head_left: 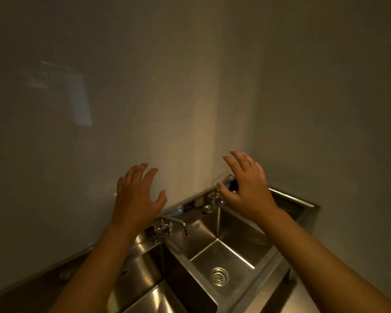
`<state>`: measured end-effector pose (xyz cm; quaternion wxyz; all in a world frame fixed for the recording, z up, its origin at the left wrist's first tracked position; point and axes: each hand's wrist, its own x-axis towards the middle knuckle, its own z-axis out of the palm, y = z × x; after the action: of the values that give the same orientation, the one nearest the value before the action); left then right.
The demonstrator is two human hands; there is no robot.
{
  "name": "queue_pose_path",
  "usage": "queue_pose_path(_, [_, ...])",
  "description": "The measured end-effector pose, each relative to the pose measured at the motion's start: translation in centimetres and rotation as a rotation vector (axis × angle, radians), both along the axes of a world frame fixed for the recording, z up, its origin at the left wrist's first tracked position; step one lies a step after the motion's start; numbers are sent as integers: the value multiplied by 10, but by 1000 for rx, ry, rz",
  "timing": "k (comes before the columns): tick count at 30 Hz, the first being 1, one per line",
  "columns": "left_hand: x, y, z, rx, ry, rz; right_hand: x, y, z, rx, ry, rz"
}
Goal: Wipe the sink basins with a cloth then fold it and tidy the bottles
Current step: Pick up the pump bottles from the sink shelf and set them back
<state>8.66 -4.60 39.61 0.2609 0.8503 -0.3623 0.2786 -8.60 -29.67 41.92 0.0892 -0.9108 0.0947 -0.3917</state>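
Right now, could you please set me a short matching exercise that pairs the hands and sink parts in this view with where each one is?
Things:
1. left hand
2. right hand
3. drain strainer
4. faucet

Places:
A. in the floor of the right-hand basin
B. raised with fingers spread, before the wall left of the corner
C. on the back ledge, its spout reaching over the divider between two basins
D. raised with fingers spread, above the far end of the sink's back ledge

Pairs: 1-B, 2-D, 3-A, 4-C
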Motion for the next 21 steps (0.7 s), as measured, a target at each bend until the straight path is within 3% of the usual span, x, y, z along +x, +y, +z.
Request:
queue_pose_path(10, [-109,-192,18,-45,-82,-390,-184,-116,11,-4,-28,-404])
queue_pose_path(21, [-143,-291,6,-38,-32,-589,-244,-165,-3,44,-6,-624])
